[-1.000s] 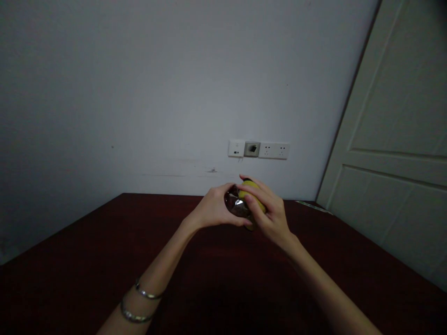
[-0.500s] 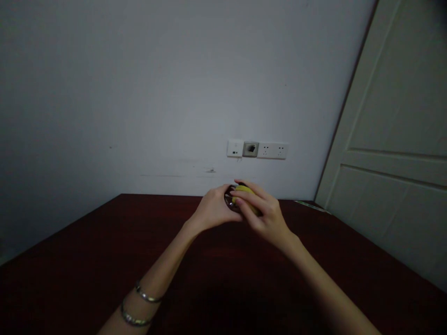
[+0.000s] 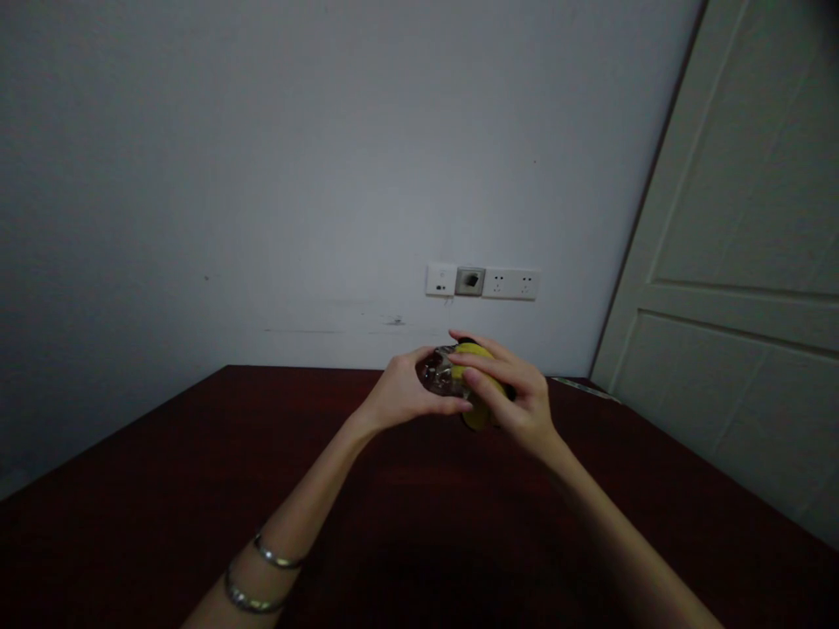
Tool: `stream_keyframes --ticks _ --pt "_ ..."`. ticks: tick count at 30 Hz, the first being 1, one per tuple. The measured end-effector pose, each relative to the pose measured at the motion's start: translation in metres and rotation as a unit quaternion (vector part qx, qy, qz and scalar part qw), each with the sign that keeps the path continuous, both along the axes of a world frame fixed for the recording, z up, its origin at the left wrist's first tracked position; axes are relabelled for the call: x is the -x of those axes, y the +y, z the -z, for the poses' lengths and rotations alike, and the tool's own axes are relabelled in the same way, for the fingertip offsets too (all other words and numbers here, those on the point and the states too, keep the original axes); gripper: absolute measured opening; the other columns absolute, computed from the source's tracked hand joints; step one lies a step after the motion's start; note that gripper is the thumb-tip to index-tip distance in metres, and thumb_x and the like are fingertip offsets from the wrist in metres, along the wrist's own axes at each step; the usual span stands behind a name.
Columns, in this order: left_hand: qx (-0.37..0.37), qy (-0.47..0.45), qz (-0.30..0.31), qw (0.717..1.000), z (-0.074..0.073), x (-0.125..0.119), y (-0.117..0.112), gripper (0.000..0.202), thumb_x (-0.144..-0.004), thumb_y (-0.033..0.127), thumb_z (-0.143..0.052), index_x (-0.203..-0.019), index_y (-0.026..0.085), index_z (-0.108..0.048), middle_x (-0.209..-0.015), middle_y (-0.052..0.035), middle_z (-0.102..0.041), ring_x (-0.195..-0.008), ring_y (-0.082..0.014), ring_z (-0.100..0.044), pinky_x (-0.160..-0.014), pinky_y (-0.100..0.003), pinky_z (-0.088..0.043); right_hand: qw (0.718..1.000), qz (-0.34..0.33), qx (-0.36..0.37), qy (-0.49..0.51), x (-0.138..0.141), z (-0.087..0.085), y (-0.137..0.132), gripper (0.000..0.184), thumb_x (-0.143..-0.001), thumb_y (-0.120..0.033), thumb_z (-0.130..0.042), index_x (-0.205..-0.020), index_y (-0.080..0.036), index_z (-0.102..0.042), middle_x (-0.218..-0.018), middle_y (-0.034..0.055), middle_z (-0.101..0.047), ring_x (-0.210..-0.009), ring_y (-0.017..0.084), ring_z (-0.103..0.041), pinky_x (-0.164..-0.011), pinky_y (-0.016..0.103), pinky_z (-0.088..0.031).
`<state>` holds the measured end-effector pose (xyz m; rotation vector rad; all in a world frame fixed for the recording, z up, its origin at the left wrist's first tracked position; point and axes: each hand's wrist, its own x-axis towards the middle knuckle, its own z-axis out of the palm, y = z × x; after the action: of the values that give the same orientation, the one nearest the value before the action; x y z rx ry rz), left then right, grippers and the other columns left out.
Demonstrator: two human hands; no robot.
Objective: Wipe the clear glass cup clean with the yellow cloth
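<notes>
Clasping yellow object (image 3: 476,418) between both hands' fingers (image 3: 485,362)

The room was dim, with soft, flat light paling the middle of the white wall (image 3: 315,175) and fading to grey toward the corners. The dark red table (image 3: 131,489) sank into heavy shadow nearby. The wide lens tilted the door (image 3: 740,218), and the shiny object (image 3: 438,374) showed slight glare.

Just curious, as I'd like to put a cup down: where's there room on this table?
The dark-red tabletop has bare room left of the left forearm and right of the right forearm, towards the door. It's crowded at the centre, where the left hand and right hand hold a shiny, yellow object.
</notes>
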<state>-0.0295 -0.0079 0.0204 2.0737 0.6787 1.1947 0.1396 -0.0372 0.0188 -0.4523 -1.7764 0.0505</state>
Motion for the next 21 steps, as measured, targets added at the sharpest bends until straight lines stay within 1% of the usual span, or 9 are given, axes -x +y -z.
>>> stream_keyframes --ticks 3,7,10,12,14,15,16,19,21 --pt "0.037 -0.037 0.021 0.998 -0.003 0.0 -0.001 0.057 -0.056 0.036 -0.081 -0.102 0.012 -0.06 -0.093 -0.0079 -0.065 -0.081 -0.0186 -0.059 -0.07 -0.028 -0.046 1.0 -0.007 0.001 0.014 0.003 0.0 -0.003 0.022 -0.084 -0.019 -0.058 -0.101 -0.024 -0.071 -0.122 0.0071 -0.063 -0.11 0.021 -0.061 -0.096 0.041 -0.048" --pt "0.085 -0.082 0.06 0.991 -0.003 -0.003 0.0 0.056 -0.053 0.037 -0.082 -0.099 0.012 -0.061 -0.095 -0.0084 -0.065 -0.083 -0.0189 -0.059 -0.076 -0.029 -0.046 0.988 0.001 0.084 0.133 0.013 0.006 0.003 0.023 -0.087 -0.028 -0.055 -0.105 -0.025 -0.07 -0.122 0.006 -0.064 -0.115 0.022 -0.058 -0.103 0.045 -0.042" --pt "0.098 -0.118 0.079 0.985 0.004 -0.009 0.002 0.056 -0.057 0.048 -0.078 -0.097 0.012 -0.063 -0.093 -0.0083 -0.066 -0.084 -0.0192 -0.059 -0.076 -0.028 -0.045 0.964 0.009 0.146 0.22 0.021 0.013 0.011 0.029 -0.086 -0.036 -0.055 -0.11 -0.024 -0.067 -0.122 0.0066 -0.063 -0.116 0.023 -0.057 -0.105 0.049 -0.038" --pt "0.103 -0.138 0.073 0.982 0.011 -0.015 0.004 0.058 -0.06 0.054 -0.074 -0.099 0.012 -0.063 -0.093 -0.0082 -0.066 -0.084 -0.019 -0.059 -0.076 -0.027 -0.044 0.949 0.005 0.178 0.259 0.024 0.018 0.017 0.038 -0.086 -0.04 -0.054 -0.121 -0.025 -0.059 -0.128 0.0069 -0.06 -0.118 0.024 -0.055 -0.104 0.05 -0.039" --pt "0.129 -0.154 0.072 0.977 0.017 -0.024 0.004 0.062 -0.062 0.058 -0.071 -0.104 0.013 -0.062 -0.095 -0.0081 -0.066 -0.085 -0.0187 -0.059 -0.075 -0.027 -0.044 0.939 0.005 0.195 0.283 0.024 0.023 0.022 0.049 -0.087 -0.042 -0.052 -0.133 -0.026 -0.045 -0.133 0.0082 -0.055 -0.12 0.023 -0.054 -0.103 0.05 -0.04" --pt "0.15 -0.163 0.076 0.972 0.02 -0.029 0.004 0.063 -0.064 0.06 -0.069 -0.107 0.014 -0.062 -0.095 -0.0079 -0.066 -0.085 -0.0189 -0.059 -0.075 -0.027 -0.044 0.938 0.013 0.195 0.286 0.024 0.026 0.024 0.053 -0.088 -0.042 -0.051 -0.136 -0.026 -0.04 -0.134 0.0091 -0.054 -0.12 0.023 -0.054 -0.102 0.05 -0.041" --pt "0.176 -0.177 0.081 0.965 0.022 -0.033 0.003 0.064 -0.065 0.062 -0.066 -0.107 0.014 -0.063 -0.096 -0.0078 -0.067 -0.086 -0.0194 -0.06 -0.075 -0.027 -0.044 0.941 0.03 0.191 0.279 0.024 0.028 0.025 0.053 -0.088 -0.042 -0.051 -0.137 -0.025 -0.038 -0.134 0.0101 -0.054 -0.119 0.023 -0.054 -0.101 0.05 -0.042" --pt "0.284 -0.241 0.064 0.926 0.025 -0.044 0.002 0.065 -0.071 0.071 -0.051 -0.099 0.015 -0.066 -0.088 -0.008 -0.07 -0.084 -0.0213 -0.062 -0.074 -0.03 -0.045 0.965 0.095 0.14 0.2 0.022 0.034 0.027 0.042 -0.089 -0.038 -0.05 -0.127 -0.02 -0.05 -0.133 0.0123 -0.055 -0.12 0.024 -0.054 -0.103 0.048 -0.04" --pt "0.335 -0.291 0.043 0.895 0.026 -0.047 0.002 0.061 -0.076 0.069 -0.046 -0.093 0.015 -0.068 -0.083 -0.0075 -0.07 -0.081 -0.0213 -0.064 -0.074 -0.03 -0.046 0.981 0.124 0.086 0.123 0.022 0.037 0.026 0.037 -0.09 -0.033 -0.049 -0.123 -0.018 -0.054 -0.136 0.0135 -0.051 -0.124 0.023 -0.05 -0.106 0.046 -0.039"
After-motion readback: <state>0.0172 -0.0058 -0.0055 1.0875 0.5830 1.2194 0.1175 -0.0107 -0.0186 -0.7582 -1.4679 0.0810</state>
